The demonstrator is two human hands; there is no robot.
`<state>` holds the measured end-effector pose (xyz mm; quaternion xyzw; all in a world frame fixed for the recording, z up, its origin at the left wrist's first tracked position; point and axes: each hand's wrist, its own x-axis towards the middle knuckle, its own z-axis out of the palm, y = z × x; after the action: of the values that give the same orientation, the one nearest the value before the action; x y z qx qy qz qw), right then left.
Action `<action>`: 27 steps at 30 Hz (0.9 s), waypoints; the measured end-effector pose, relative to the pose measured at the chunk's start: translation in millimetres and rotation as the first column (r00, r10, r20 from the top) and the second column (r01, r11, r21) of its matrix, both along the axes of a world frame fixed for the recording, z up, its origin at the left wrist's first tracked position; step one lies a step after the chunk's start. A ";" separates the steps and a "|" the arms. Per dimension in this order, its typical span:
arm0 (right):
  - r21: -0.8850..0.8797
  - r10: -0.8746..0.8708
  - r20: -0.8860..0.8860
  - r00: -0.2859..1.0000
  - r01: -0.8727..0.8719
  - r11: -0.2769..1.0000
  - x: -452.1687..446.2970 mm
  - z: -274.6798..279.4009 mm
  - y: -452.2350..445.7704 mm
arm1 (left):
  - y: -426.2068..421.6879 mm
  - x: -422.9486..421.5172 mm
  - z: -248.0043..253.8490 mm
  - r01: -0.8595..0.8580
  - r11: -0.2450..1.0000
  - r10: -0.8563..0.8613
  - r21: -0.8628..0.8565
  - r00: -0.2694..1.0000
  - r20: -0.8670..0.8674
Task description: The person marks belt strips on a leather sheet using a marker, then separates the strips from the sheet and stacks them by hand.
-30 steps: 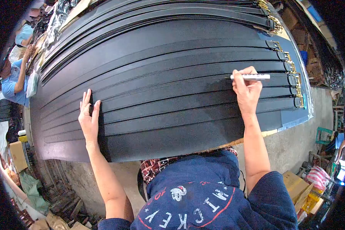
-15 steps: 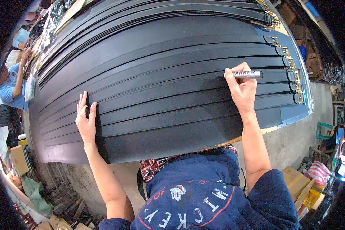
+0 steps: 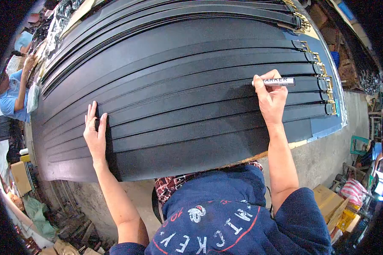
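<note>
Black straps [image 3: 208, 109] are laid side by side across the middle of the frame; they should prove light and pliable, best lifted by the buckles [image 3: 329, 84] at right. The marker [image 3: 281, 81] is pinched by the right hand's [image 3: 271, 104] closed fingers; the left hand [image 3: 95, 138] is opened over the straps, nothing grasped. The marker has been shifted slightly rightward since the previous frame.

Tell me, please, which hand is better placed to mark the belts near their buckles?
Right, I'd judge: the right hand holds the marker near the buckles, while the left hand is farther away along the belts.
</note>
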<state>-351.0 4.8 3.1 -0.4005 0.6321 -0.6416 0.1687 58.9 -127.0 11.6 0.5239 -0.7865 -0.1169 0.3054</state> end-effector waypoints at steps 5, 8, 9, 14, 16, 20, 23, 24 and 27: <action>0.040 0.011 -0.083 0.997 -0.008 0.999 1.4 0.9 0.1 | -0.9 0.6 -0.4 0.018 1.000 -0.018 -0.009 1.000 -0.004; 0.058 0.006 -0.102 0.995 0.000 0.998 4.1 2.4 0.0 | -1.1 1.5 -1.8 0.012 1.000 -0.012 -0.009 1.000 -0.006; 0.063 0.002 -0.100 0.995 0.004 0.998 4.4 3.2 0.0 | -1.5 1.8 -2.1 0.009 1.000 -0.009 -0.010 1.000 -0.007; 0.001 -0.029 0.016 0.999 0.029 1.000 0.7 5.5 0.9 | -1.1 2.5 -0.7 0.017 1.000 -0.017 -0.001 1.000 -0.004; 0.004 -0.040 -0.040 0.998 0.040 0.999 -2.4 0.9 1.5 | -0.2 1.4 -0.8 0.010 1.000 -0.010 0.006 1.000 -0.018; 0.008 -0.034 -0.070 0.997 0.035 0.999 -0.6 -0.8 -0.4 | -0.6 1.2 0.0 0.014 1.000 -0.014 0.005 1.000 -0.025; 0.055 -0.022 -0.092 0.996 0.027 0.998 1.3 2.5 0.9 | -0.7 1.5 0.2 0.018 1.000 -0.018 0.005 1.000 -0.012; 0.077 -0.018 -0.109 0.994 0.026 0.997 2.1 3.5 1.4 | -0.4 1.3 0.5 0.015 1.000 -0.015 0.009 1.000 -0.010; 0.100 -0.024 -0.162 0.986 0.041 0.994 4.0 5.6 1.6 | -1.0 2.9 -1.0 0.013 1.000 -0.013 0.019 1.000 -0.018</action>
<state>-347.0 6.3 8.7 -0.4314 0.6822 -0.5765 0.1270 61.8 -128.0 10.6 0.5207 -0.7859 -0.1313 0.3066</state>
